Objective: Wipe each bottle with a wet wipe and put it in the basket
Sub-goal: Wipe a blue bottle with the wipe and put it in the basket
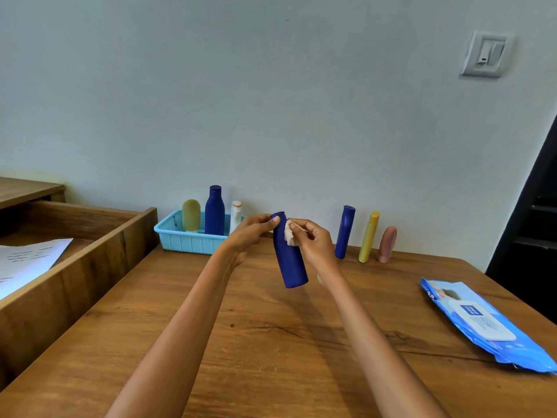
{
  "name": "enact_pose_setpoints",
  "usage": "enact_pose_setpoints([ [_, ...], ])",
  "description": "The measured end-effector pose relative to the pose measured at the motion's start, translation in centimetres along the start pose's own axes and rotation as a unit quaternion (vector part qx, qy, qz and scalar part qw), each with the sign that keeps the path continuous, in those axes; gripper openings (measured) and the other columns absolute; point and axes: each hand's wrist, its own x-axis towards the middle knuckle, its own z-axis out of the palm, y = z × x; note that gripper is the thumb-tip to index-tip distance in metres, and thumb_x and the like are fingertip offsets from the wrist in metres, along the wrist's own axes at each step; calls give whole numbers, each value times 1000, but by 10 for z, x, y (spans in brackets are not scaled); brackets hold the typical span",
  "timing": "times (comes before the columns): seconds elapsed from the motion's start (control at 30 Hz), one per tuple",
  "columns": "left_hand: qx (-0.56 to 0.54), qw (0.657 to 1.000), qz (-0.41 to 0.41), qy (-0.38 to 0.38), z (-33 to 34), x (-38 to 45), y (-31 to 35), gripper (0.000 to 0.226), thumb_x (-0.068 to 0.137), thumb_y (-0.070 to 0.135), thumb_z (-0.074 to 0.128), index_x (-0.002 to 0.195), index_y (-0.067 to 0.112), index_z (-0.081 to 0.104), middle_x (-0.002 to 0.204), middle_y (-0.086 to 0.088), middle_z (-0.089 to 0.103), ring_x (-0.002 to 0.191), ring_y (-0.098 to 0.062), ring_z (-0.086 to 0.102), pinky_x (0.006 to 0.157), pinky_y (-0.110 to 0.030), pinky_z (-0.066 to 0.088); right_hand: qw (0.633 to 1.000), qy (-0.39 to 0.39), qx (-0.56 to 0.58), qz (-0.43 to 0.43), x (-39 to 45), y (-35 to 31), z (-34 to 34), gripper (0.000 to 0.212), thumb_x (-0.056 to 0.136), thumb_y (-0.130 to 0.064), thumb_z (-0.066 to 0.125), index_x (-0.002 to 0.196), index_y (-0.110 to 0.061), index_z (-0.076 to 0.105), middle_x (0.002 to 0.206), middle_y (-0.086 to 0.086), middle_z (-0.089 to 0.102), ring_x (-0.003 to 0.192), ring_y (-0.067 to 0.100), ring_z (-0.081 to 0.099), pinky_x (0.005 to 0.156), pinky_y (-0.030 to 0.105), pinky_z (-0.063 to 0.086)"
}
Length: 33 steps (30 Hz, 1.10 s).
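My left hand grips the top of a dark blue bottle that hangs tilted above the wooden table. My right hand pinches a white wet wipe against the bottle's upper side. A light blue basket at the back left holds an olive bottle, a blue bottle and a small white bottle. Against the wall to the right stand a blue tube, a yellow tube and a pink bottle.
A blue pack of wet wipes lies flat at the table's right edge. A wooden tray-like compartment with a printed sheet borders the left. A dark shelf unit stands at the right.
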Motion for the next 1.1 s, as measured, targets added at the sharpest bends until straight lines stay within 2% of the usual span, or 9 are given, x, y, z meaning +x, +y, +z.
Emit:
enact_pose_setpoints([
  [0.13,-41,999,25,-15,5,0,3,18,93,21,56,109,19,63,90,1,68,82,-13,60,77,-24,49,998,-21,49,23,-1,-2,1,22,86,-34,65,107,-30,62,103,-7,67,93,8,63,63,14,50],
  [0.23,-13,999,13,47,12,2,3,20,91,18,60,109,11,64,87,-7,64,79,-18,54,74,-26,48,998,-21,56,17,-3,3,2,23,84,-29,69,106,-31,62,104,-7,68,94,8,63,69,16,52],
  [0.37,25,992,8,122,20,7,4,27,92,12,59,116,1,60,75,-2,59,63,-9,51,53,-12,47,998,43,-39,-1,-1,8,6,34,85,-28,67,118,-18,64,108,-6,67,95,9,63,75,16,51],
  [0.47,18,991,2,129,25,9,5,28,93,12,56,118,0,58,85,-5,62,67,-8,56,55,-11,49,993,86,-74,-33,-1,7,7,30,87,-29,65,114,-15,67,108,-5,68,91,5,62,70,6,46],
  [0.57,-9,994,-18,107,26,8,2,31,92,13,58,119,-3,57,94,-9,64,74,-12,61,64,-19,55,989,108,-90,-45,-3,8,8,28,89,-28,62,112,-13,68,106,-2,69,93,8,63,69,6,46],
  [0.7,-27,994,-32,104,24,7,-3,32,89,14,63,116,-1,57,90,-6,65,77,-14,64,58,-19,55,985,126,-110,-44,-5,9,11,27,90,-25,61,113,-12,65,106,0,68,90,8,61,72,14,51],
  [0.83,-25,994,-51,95,24,7,-5,31,84,16,69,109,2,59,86,-7,68,73,-15,68,56,-22,56,985,137,-94,-41,-7,7,15,15,89,-21,63,101,-21,54,91,-6,64,81,10,64,67,30,58],
  [0.97,-101,988,-57,99,17,6,-4,23,82,11,70,101,1,62,81,-7,69,66,-14,69,52,-22,54,989,99,-112,-22,-4,6,14,7,88,-25,64,89,-27,58,85,-11,64,78,10,64,67,31,58],
  [1.1,-177,971,-50,153,5,9,2,12,82,8,70,89,7,60,84,-7,64,70,-17,65,49,-24,54,997,35,-70,26,-4,9,8,5,84,-27,68,82,-26,63,82,-9,68,77,8,65,66,26,56],
])
